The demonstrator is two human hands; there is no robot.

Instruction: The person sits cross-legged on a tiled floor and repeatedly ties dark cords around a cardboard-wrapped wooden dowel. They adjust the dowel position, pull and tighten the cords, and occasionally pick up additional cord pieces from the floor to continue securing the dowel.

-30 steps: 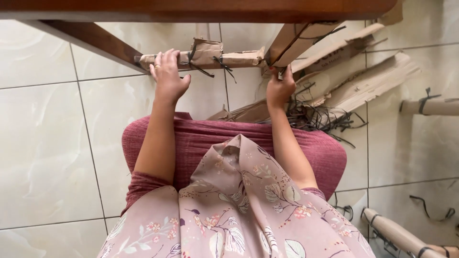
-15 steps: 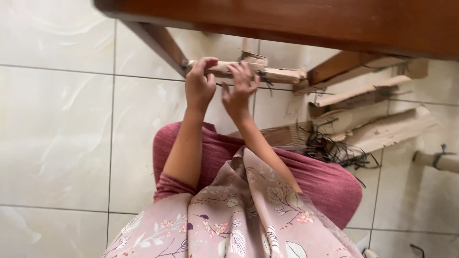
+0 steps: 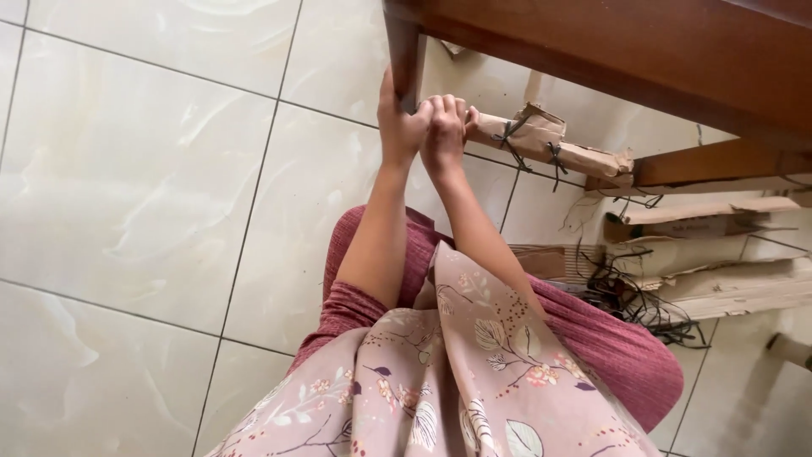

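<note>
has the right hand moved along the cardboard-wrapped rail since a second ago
Yes. The right hand slid left along the cardboard-wrapped rail, from beside the slanted wooden bar to the left hand at the leg.

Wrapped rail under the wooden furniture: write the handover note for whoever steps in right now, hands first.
Left hand: pressed against the dark wooden leg where the rail meets it.
Right hand: closed around the near end of the cardboard-wrapped rail.
Done: two black ties sit around the wrap on this rail.
Left: the wrap is still on, ties uncut.
Nearby: more cardboard strips and a tangle of loose black ties lie on the tiled floor to the right, beside the person's knee.
</note>
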